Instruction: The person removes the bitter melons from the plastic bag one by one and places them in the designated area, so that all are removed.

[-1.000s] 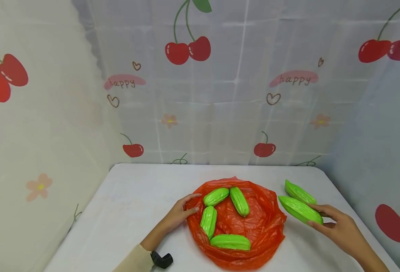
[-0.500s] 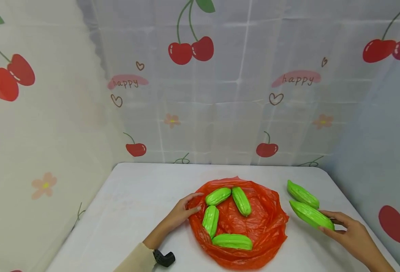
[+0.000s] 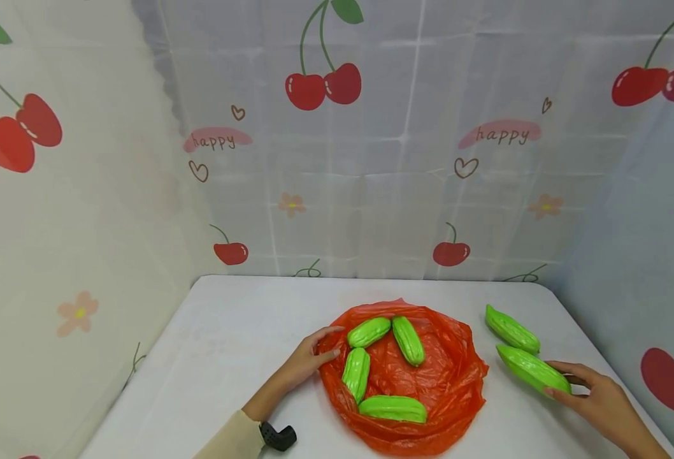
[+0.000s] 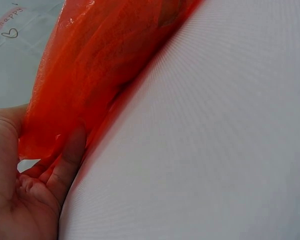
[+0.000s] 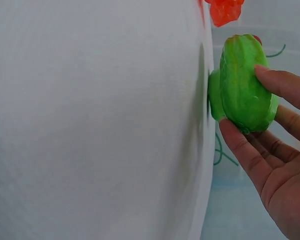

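Note:
My left hand [image 3: 307,358] holds the left rim of a round, opened-out red plastic bag [image 3: 457,395]. In the left wrist view, the bag's film [image 4: 105,55] passes between the thumb and fingers. Inside lie several bright green, ribbed bitter melons, one [image 3: 393,408] along the front and another [image 3: 408,341] at the back. Right of the bag, my right hand [image 3: 597,398] grips the near end of a bitter melon [image 3: 532,368] between thumb and fingers. The right wrist view shows this melon [image 5: 245,85] slightly off the tabletop, partly covering another behind it.
Just beyond the held one, a loose bitter melon [image 3: 511,329] lies on the white table [image 3: 245,319]. Cherry-printed sheets [image 3: 365,223] stand at the back and both sides. A black strap device [image 3: 278,437] sits at the left wrist.
My right hand has moved to the right and slightly nearer with the bitter melon, away from the bag. The left hand keeps its place on the rim. The head view has shifted a little.

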{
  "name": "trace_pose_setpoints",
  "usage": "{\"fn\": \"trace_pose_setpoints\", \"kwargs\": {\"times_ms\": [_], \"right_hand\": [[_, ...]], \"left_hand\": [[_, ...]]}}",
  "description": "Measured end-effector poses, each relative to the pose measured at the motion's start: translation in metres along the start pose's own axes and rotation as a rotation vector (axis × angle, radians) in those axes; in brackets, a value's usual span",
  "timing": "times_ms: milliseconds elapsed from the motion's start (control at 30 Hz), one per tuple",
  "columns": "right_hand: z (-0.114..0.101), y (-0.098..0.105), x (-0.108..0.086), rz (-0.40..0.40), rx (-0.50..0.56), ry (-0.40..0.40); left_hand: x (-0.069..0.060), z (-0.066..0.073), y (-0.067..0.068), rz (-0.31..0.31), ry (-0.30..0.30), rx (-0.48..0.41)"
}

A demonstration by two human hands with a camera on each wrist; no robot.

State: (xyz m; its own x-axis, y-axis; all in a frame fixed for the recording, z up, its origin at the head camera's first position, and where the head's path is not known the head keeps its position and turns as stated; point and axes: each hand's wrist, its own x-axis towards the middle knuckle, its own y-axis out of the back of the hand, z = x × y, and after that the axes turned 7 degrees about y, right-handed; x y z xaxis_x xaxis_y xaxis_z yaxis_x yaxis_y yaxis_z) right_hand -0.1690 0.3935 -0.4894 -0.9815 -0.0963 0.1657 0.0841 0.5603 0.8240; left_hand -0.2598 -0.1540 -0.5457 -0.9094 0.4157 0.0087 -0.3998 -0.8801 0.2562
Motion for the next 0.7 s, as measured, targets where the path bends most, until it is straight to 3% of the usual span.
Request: {"fn": "trace_pose_setpoints", "kwargs": {"times_ms": [233,700], "right_hand": [[0.01,0.0,0.003,-0.024,-0.006,-0.015],[0.016,0.004,0.01,-0.105,0.018,-0.058]], "left_hand": [[0.0,0.0,0.0,0.0,0.018,-0.004],[0.002,-0.003,0.0,-0.006,-0.012,-0.024]]}}
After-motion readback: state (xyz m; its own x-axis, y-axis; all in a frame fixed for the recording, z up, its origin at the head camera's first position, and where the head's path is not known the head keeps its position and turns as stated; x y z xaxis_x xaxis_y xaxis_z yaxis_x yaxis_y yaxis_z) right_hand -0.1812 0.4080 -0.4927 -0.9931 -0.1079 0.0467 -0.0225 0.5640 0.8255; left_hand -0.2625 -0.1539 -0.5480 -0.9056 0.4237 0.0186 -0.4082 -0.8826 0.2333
